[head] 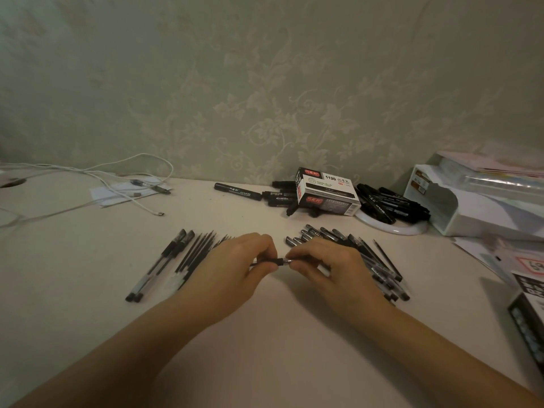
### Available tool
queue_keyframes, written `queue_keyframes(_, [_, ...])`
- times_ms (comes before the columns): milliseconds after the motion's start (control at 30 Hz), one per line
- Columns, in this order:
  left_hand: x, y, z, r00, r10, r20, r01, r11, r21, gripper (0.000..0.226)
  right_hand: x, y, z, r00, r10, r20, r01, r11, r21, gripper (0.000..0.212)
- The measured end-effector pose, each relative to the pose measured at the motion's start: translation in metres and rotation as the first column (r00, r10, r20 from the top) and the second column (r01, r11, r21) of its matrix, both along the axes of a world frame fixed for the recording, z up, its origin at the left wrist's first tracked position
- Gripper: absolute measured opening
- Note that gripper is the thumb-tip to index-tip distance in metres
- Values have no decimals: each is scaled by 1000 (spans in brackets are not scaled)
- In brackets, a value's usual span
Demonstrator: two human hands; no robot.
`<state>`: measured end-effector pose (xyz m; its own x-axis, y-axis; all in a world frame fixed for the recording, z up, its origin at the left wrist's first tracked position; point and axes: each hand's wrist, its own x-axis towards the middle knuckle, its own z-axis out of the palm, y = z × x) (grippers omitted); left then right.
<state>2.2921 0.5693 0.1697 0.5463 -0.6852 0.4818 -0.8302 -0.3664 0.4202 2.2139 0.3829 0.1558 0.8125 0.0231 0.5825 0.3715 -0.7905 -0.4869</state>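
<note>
A black gel pen point(275, 262) is held level just above the pale table point(265, 334), between both hands. My left hand point(235, 266) pinches its left part with curled fingers. My right hand point(326, 266) pinches the right part near the silver tip. Left of my hands lie two assembled pens point(160, 265) and a row of thin black refills point(195, 251). To the right, partly hidden by my right hand, lies a pile of several pens point(379, 269).
A marker box labelled 1120 point(326, 187) stands at the back among loose black markers point(238, 191), some on a white plate point(391, 228). White cables point(117, 184) trail at back left. A white tray organiser point(471, 201), papers and a dark box point(530, 322) crowd the right edge.
</note>
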Motion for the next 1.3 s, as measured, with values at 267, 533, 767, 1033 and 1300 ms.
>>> queue_keyframes(267, [-3,-2,1,1000,23,-2,-23,999,-33,7,5,4,-3,999,-26,32,25,999,39,16])
queue_keyframes(533, [37,35,19,815,566,-128,-580,794,-181,5,6,4,-8,989,-149,23,151,986,-69,27])
queue_keyframes(767, [82,80,3,562,784,-263,-778,609,152,10,4,3,-8,975,-220,25,222,967,-122,18])
queue_keyframes(1033, [85,80,-5,562,801,-206,-758,598,261,18,1,-7,-6,887,-461,-31,445,871,-207,9])
queue_keyframes(1300, [75,76,1,565,814,-136,-772,579,262,30,1,0,-4,821,-568,-48,500,758,-420,21])
